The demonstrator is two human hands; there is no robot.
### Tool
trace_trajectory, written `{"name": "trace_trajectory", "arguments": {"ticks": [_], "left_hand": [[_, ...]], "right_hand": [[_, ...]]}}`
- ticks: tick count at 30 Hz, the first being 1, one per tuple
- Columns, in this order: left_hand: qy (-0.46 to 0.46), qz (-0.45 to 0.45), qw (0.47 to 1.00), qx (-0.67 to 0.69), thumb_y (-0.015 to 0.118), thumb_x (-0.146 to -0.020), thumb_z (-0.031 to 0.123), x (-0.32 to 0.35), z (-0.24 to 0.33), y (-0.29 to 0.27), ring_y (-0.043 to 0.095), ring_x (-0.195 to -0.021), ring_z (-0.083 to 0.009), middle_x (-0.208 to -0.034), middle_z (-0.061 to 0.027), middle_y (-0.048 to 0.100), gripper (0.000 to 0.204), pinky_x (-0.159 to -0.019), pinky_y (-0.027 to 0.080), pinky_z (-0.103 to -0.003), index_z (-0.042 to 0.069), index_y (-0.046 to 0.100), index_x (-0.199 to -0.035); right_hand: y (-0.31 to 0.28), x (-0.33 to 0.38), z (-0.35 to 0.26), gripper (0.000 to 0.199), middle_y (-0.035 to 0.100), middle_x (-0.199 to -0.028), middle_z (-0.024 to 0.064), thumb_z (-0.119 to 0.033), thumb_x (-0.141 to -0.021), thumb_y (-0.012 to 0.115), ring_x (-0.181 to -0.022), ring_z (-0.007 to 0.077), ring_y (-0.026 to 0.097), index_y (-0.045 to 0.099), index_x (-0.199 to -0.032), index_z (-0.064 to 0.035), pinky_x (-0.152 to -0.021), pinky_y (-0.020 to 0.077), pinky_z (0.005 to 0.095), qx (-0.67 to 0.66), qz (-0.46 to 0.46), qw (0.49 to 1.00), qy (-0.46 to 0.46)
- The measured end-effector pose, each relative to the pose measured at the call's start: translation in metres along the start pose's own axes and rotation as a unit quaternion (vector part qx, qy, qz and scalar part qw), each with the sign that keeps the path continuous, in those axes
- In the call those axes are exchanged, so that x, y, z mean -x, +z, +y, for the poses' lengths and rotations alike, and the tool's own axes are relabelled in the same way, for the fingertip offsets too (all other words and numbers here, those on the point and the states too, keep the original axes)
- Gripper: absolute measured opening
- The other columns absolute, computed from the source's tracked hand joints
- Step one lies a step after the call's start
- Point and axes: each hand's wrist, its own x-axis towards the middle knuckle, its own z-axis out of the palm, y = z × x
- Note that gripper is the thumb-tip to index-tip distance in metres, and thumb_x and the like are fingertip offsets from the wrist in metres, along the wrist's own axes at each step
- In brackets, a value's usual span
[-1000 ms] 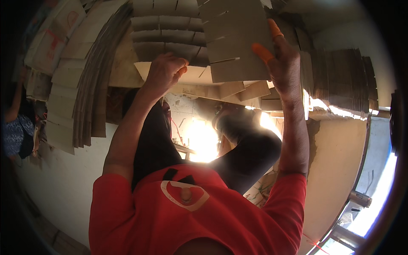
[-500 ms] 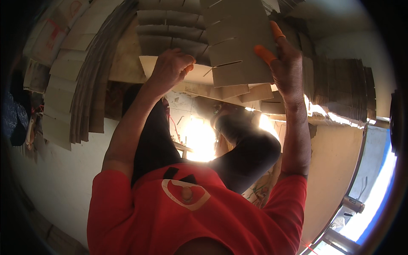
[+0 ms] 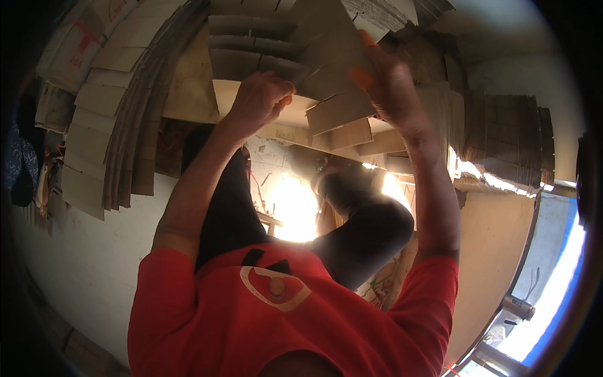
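Observation:
My left hand (image 3: 260, 97) is curled on the lower left edge of a flat brown cardboard sheet (image 3: 330, 60) with slots cut in it. My right hand (image 3: 392, 88), with orange covers on two fingertips, grips the sheet's right edge. The sheet is held tilted, one corner pointing down between my hands. It sits over a pile of similar folded cardboard pieces (image 3: 251, 41). More cut sheets (image 3: 342, 129) lie just under it. My red shirt and black trousers fill the lower middle of the view.
A fanned stack of flat cardboard (image 3: 119, 132) leans at the left. Another stack of sheets (image 3: 509, 138) stands at the right. A pale board (image 3: 188, 94) lies under the pile. Dark blue cloth (image 3: 19, 169) shows at the far left edge. A metal pipe (image 3: 518, 308) is at lower right.
The sheet has turned from lying square to a tilted, corner-down position. Both my hands have shifted with it, and the view has swung slightly.

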Motion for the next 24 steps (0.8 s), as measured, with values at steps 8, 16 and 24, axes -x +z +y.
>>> {"name": "trace_trajectory", "arguments": {"ticks": [8,16,24], "left_hand": [[-0.018,-0.011,1.0,-0.021,0.073,-0.066,0.003,-0.003,0.002,0.0,0.058,-0.069,-0.027,-0.07,-0.0099,0.062,0.015,-0.063,0.047,-0.038,0.002,0.064,-0.079],[-0.023,-0.037,0.999,-0.027,0.072,-0.068,0.005,-0.005,0.006,0.002,0.058,-0.07,-0.0275,-0.075,-0.0096,0.063,0.015,-0.064,0.047,-0.038,0.002,0.065,-0.08],[-0.038,-0.035,0.999,-0.011,0.072,-0.067,0.003,-0.001,0.007,-0.002,0.057,-0.07,-0.0278,-0.078,-0.0106,0.064,0.015,-0.064,0.048,-0.038,0.002,0.066,-0.082]], "right_hand": [[0.033,0.0,-0.005,0.042,0.061,-0.072,0.022,0.003,-0.079,0.057,-0.061,0.0336,0.063,0.042,-0.116,0.0134,-0.048,0.0499,0.0374,0.042,-0.116,0.988,0.096],[0.044,-0.004,-0.002,0.058,0.061,-0.075,0.0279,0.009,-0.074,0.05,-0.072,0.0406,0.063,0.027,-0.126,0.02,-0.059,0.0511,0.0423,0.108,-0.1,0.988,0.034],[0.031,-0.001,-0.011,0.06,0.061,-0.081,0.0291,0.009,-0.075,0.049,-0.069,0.0409,0.063,0.025,-0.129,0.0186,-0.057,0.0521,0.0434,0.043,-0.152,0.981,0.112]]}}
